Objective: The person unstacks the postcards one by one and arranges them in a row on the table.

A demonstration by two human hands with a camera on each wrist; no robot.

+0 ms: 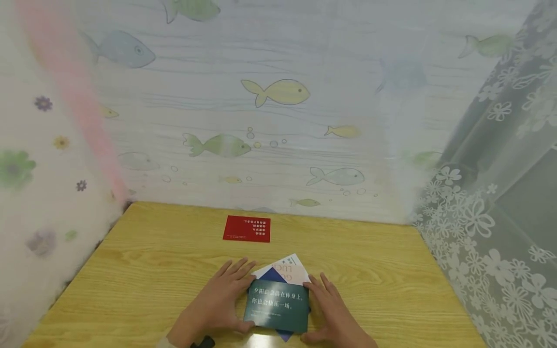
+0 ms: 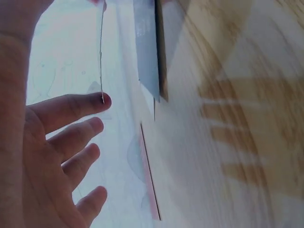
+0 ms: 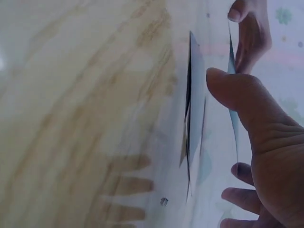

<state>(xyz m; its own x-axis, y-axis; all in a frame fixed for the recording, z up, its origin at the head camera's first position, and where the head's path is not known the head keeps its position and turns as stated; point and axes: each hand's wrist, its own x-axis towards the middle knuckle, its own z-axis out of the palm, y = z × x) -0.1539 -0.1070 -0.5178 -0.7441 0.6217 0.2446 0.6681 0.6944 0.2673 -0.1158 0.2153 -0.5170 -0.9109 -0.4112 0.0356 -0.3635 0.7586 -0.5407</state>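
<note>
A dark green card (image 1: pixel 276 316) with white lettering is held between my two hands, raised above a small pile of cards. My left hand (image 1: pixel 219 299) grips its left edge, thumb at the near corner and index fingertip at the far one. On the opposite edge, my right hand (image 1: pixel 332 314) holds it the same way. Beneath lie a blue card (image 1: pixel 273 274) and a white card (image 1: pixel 300 270) with pink lettering, turned at angles and partly hidden. Seen edge-on in the right wrist view, the green card (image 3: pixel 233 123) stands apart from the pile (image 3: pixel 194 95).
Farther back on the wood-grain table (image 1: pixel 370 261) lies a red card (image 1: pixel 247 228) with white writing. A fish-patterned wall covering (image 1: pixel 278 159) rises behind the table. White floral lace (image 1: pixel 478 227) hangs along the right side.
</note>
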